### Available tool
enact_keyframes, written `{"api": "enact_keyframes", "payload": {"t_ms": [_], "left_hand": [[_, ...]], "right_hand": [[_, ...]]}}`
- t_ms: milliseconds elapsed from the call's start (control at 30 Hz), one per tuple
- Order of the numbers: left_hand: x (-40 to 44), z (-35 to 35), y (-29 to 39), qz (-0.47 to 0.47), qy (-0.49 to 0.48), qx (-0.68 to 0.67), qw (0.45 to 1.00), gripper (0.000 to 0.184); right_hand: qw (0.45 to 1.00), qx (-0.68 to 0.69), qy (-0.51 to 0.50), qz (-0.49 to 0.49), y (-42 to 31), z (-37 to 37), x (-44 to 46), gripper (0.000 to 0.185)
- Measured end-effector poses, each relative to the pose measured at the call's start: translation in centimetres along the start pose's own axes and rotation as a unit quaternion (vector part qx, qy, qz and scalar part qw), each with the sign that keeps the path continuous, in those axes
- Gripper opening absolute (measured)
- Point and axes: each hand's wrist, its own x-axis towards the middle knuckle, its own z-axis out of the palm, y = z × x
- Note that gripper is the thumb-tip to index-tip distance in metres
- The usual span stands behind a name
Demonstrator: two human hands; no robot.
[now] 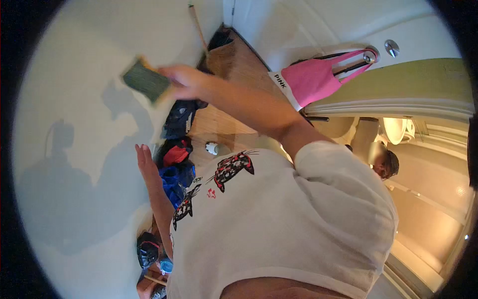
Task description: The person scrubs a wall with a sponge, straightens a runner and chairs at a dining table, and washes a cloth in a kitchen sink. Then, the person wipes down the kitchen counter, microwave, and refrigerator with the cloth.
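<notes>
My right hand (pixel 183 82), on an arm stretched across the view, grips a scrub sponge (pixel 147 80) by its edge. The sponge has a dark green scouring face and a yellowish edge, blurred by motion. It is held up at the pale wall (pixel 74 74); whether it touches the wall I cannot tell. Lower down, my left hand (pixel 143 157) is held up by the same wall with its fingers stretched out and nothing in it. Whether its palm rests on the wall is unclear. Shadows of my head and arm fall across the wall.
A broom (pixel 219 57) leans in the corner. A pink bag (pixel 316 79) hangs from the door knob. Clothes and bags (pixel 177 119) lie along the wall's foot. Right, a lit bathroom doorway shows a person (pixel 387 164) in a dark cap.
</notes>
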Motion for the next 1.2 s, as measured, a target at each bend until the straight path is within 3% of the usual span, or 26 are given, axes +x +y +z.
{"api": "enact_keyframes", "payload": {"t_ms": [67, 100, 167, 267, 300, 333, 400, 433, 467, 500, 567, 600, 700, 767, 900, 1000, 1067, 1100, 1200], "left_hand": [[-1.0, 3.6, 0.8, -0.023, -0.015, 0.013, 1.0, 0.068], [-1.5, 5.3, 1.1, -0.045, -0.025, 0.024, 0.998, 0.068], [-2.0, 7.7, 1.3, -0.026, -0.028, 0.05, 0.998, 0.068], [-3.5, 12.0, 2.7, -0.002, -0.031, 0.061, 0.998, 0.067], [-4.2, 13.5, 2.9, 0.001, -0.026, 0.046, 0.999, 0.066], [-4.4, 14.6, 1.7, 0.004, -0.033, 0.023, 0.999, 0.065], [-6.5, 17.4, 2.7, 0.016, -0.03, 0.064, 0.997, 0.065], [-7.3, 19.0, 3.3, 0.025, -0.04, 0.103, 0.994, 0.064], [-7.4, 20.0, 1.4, -0.006, -0.062, 0.023, 0.998, 0.063], [-7.6, 21.3, 1.5, -0.007, -0.061, 0.031, 0.998, 0.063], [-7.9, 24.1, 3.2, 0.016, -0.1, 0.072, 0.992, 0.064], [-10.6, 20.1, 3.7, 0.061, -0.094, 0.075, 0.991, 0.065], [-13.8, 21.2, 7.9, 0.102, -0.104, 0.103, 0.984, 0.063], [-14.4, 24.6, 11.8, 0.136, -0.115, 0.13, 0.975, 0.062], [-15.9, 31.3, 17.9, 0.209, -0.147, 0.143, 0.956, 0.06], [-19.0, 36.0, 22.2, 0.285, -0.198, 0.104, 0.932, 0.059], [-22.5, 39.8, 25.2, 0.313, -0.217, 0.091, 0.92, 0.059], [-25.2, 41.7, 27.1, 0.327, -0.226, 0.084, 0.914, 0.059], [-29.5, 41.7, 29.3, 0.359, -0.244, 0.054, 0.899, 0.06]], "right_hand": [[0.995, 0.017, 0.085, 0.041, -2.4, -2.7, -11.3, 0.037], [0.988, -0.036, 0.151, 0.014, -3.8, -4.5, -16.2, 0.037], [0.9, -0.117, 0.418, -0.039, -8.1, -6.1, -25.7, 0.036], [0.751, -0.248, 0.549, -0.269, -16.8, -6.4, -39.3, 0.043], [0.694, -0.279, 0.563, -0.351, -19.9, -9.9, -45.0, 0.043], [0.663, -0.299, 0.542, -0.42, -22.6, -7.7, -47.5, 0.041], [0.742, -0.263, 0.37, -0.494, -28.2, -11.7, -54.2, 0.039], [0.704, -0.324, 0.426, -0.467, -29.2, -11.0, -55.1, 0.041], [0.66, -0.381, 0.48, -0.435, -30.1, -9.8, -55.6, 0.044], [0.663, -0.374, 0.482, -0.434, -31.2, -10.4, -55.9, 0.044], [0.682, -0.427, 0.488, -0.34, -34.0, -12.4, -55.6, 0.049], [0.688, -0.434, 0.456, -0.361, -30.9, -9.6, -54.1, 0.049], [0.678, -0.418, 0.481, -0.366, -28.6, -9.1, -55.0, 0.053], [0.618, -0.569, 0.463, -0.283, -29.4, -10.6, -55.2, 0.055], [0.616, -0.57, 0.442, -0.316, -28.8, -10.1, -53.9, 0.056], [0.632, -0.555, 0.433, -0.325, -27.1, -6.3, -55.0, 0.063], [0.71, -0.527, 0.349, -0.309, -27.1, -7.1, -56.7, 0.07], [0.709, -0.525, 0.35, -0.314, -26.8, -7.0, -57.8, 0.07], [0.791, -0.469, 0.249, -0.305, -22.2, -5.4, -57.1, 0.076]]}}
